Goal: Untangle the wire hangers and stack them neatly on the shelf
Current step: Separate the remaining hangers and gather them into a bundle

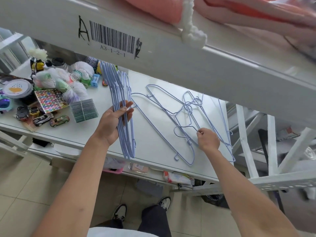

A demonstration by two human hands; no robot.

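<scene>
My left hand (114, 122) grips a bundle of several pale blue wire hangers (119, 93), held together and standing on edge above the white shelf (150, 147). To the right lies a loose tangle of blue wire hangers (188, 110), their hooks crossed over one another. One hanger (153, 124) lies flat between the bundle and the tangle. My right hand (207, 138) pinches a wire of the tangle near its lower middle, thumb and fingers closed on it.
Toy cars (42, 118), a sticker sheet (49, 100), a grey stack of packets (83, 110) and plastic bags (68, 79) crowd the shelf's left part. An upper shelf beam with a barcode label (112, 39) hangs over the far side. Pink fabric (239, 9) lies on top.
</scene>
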